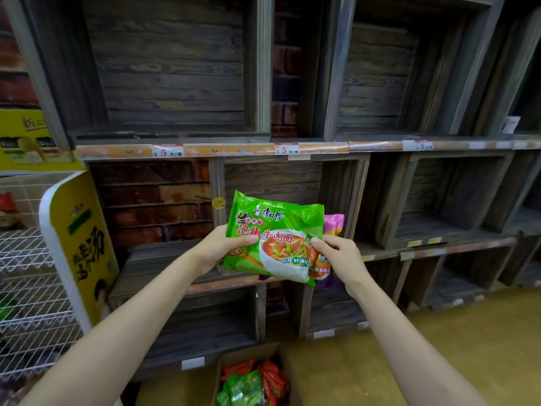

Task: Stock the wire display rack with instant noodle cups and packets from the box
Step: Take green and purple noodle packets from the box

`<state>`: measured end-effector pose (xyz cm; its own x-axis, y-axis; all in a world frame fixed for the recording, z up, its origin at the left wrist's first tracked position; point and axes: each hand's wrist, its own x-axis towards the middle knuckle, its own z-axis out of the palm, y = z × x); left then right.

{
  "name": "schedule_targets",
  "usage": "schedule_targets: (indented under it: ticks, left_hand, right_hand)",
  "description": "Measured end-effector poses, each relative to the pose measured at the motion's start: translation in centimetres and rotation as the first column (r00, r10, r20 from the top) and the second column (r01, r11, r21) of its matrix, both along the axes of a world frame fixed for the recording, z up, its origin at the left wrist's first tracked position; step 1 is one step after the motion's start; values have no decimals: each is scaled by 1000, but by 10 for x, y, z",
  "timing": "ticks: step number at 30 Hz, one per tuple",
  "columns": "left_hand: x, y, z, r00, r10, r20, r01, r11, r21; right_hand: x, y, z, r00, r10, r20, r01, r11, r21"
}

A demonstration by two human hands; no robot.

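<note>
I hold a green instant noodle packet [275, 238] in front of me at chest height, with a purple packet [333, 224] stacked behind it. My left hand [218, 249] grips the green packet's left edge, thumb on its front. My right hand [341, 256] pinches the right side of the stack. Below, an open cardboard box [234, 360] on the floor holds several red and green packets [251, 382]. The white wire display rack [29, 288] stands at the far left, behind a yellow side panel [82, 244].
Dark wooden crate shelves [175, 83] fill the wall ahead, with orange price strips [210, 150] along their edges. A yellow carton [26, 139] sits above the wire rack. Tan floor [468, 332] lies at the lower right.
</note>
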<state>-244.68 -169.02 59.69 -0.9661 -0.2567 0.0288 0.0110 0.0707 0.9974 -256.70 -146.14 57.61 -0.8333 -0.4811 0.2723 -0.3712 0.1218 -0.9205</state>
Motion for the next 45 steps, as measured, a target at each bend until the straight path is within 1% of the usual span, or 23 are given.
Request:
schedule_targets:
  ticks: [3,6,9,12,14,16,17,18,21,24,26,29,30,32,36,38,40,43,45]
  left_hand:
    - [9,1,-12,999,-23,36,19,996,89]
    - [22,7,-21,996,-33,85,19,987,161]
    - [36,7,-26,995,1,104,-18,986,166]
    - [54,1,-30,994,24,105,-39,988,152]
    - [67,-4,-32,992,67,111,-82,988,132]
    - [81,-12,-32,987,136,81,-146,981,126]
    - [88,-19,-33,983,176,53,-182,972,150]
    - [97,-25,-31,976,216,30,-217,957,191]
    - [126,-46,-26,945,324,-40,-285,880,379]
    - [161,-71,-24,893,448,-41,-347,744,571]
    - [187,-84,-23,857,509,-83,-347,688,638]
    - [228,-98,-25,835,533,-138,-301,652,696]
    - [240,-102,-26,836,528,-153,-283,651,704]
    - [263,-112,-26,866,472,-166,-239,682,691]
    - [290,-123,-24,915,387,-114,-241,751,614]
    - [304,-125,-21,933,355,-66,-256,779,572]
    - [316,-127,-18,941,335,-38,-261,796,546]
    - [335,-135,-15,936,347,-56,-270,811,519]
    - [350,-143,-15,917,387,-94,-285,803,523]
  right_hand:
    - [11,-4,-6,1000,11,27,-10,999,-47]
    - [16,-14,-14,999,-53,12,54,997,-56]
    - [21,-25,-22,993,-65,101,73,995,-73]
    - [33,-36,-22,984,-5,179,22,995,-96]
    - [44,-44,-15,972,76,224,-44,989,-142]
    - [56,-52,-3,934,151,322,-87,975,-206]
    - [62,-56,3,913,184,363,-102,967,-235]
    - [68,-59,8,907,215,363,-126,959,-253]
    - [84,-67,23,934,268,235,-209,945,-250]
    - [107,-82,34,912,316,263,-245,931,-270]
    - [124,-98,37,889,369,272,-289,912,-292]
    - [156,-123,35,854,455,254,-388,880,-272]
    - [169,-130,34,844,472,255,-413,875,-252]
    - [194,-144,29,834,487,261,-442,872,-212]
    - [230,-167,21,824,481,298,-449,876,-173]
    - [250,-179,23,820,516,248,-494,856,-151]
    - [270,-191,29,831,523,188,-505,852,-139]
    - [289,-210,34,853,497,161,-472,865,-171]
    - [298,-224,33,896,423,132,-407,904,-131]
